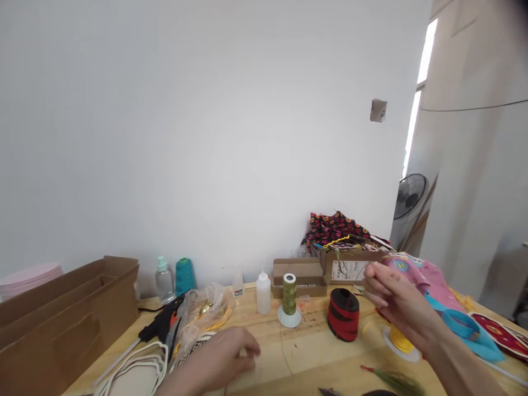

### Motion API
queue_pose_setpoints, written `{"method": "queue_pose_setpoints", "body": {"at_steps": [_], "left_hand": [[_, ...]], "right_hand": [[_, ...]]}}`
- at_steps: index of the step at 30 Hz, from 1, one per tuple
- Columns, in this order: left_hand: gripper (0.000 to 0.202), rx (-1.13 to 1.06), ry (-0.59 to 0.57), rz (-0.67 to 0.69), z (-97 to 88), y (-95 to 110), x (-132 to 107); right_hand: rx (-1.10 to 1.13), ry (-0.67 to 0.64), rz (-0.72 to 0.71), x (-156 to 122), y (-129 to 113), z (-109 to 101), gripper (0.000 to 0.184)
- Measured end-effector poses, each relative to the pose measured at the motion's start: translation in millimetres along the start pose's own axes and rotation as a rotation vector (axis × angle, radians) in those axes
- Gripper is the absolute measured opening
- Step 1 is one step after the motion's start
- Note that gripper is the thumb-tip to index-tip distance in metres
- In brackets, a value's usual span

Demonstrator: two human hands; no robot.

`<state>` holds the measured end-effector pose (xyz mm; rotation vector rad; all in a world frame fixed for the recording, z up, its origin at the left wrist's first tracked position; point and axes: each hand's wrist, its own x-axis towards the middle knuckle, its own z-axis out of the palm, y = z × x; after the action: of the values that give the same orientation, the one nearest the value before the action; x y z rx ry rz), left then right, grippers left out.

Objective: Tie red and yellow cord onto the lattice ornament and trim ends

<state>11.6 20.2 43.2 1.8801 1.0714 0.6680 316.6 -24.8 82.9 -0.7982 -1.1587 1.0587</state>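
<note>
My left hand (225,357) rests low on the wooden table (305,352), fingers curled together near a thin thread that runs toward the olive-green thread spool (289,300). What the fingers pinch is too small to name. My right hand (394,300) is raised above the table at the right, fingers bent and pinched together, close to a red-and-black ribbon roll (344,314) and a yellow cord spool (399,342). Whether it holds the thread I cannot make out.
A black glue gun (161,325), white cords (136,368) and a plastic bag (208,311) lie at the left. Cardboard boxes (61,319), small bottles (263,293), a teal spool (185,275), patterned fabric (334,226) and pink cloth (424,278) surround the table. A fan (410,195) stands behind.
</note>
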Motion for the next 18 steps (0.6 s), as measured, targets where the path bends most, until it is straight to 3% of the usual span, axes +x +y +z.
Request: {"method": "queue_pose_setpoints", "body": {"at_steps": [2, 4, 8, 13, 18], "left_hand": [[0.018, 0.04, 0.027, 0.043, 6.4, 21.0, 2.5], [0.033, -0.016, -0.041, 0.085, 16.3, 43.9, 7.5], [0.051, -0.062, -0.036, 0.163, 31.2, 70.3, 20.0], [0.018, 0.079, -0.061, 0.221, 22.2, 66.4, 22.5], [0.019, 0.151, -0.025, 0.193, 9.7, 51.9, 13.0]], "right_hand": [[-0.211, -0.185, 0.045, -1.3, 1.6, 14.0, 0.033], [-0.45, -0.384, 0.086, 0.7, 6.9, 32.0, 0.037], [-0.613, -0.514, 0.049, 12.8, 26.1, 65.2, 0.041], [-0.759, -0.556, 0.044, 23.2, 44.1, 86.8, 0.048], [-0.838, -0.578, 0.027, 20.3, 52.3, 101.9, 0.05]]}}
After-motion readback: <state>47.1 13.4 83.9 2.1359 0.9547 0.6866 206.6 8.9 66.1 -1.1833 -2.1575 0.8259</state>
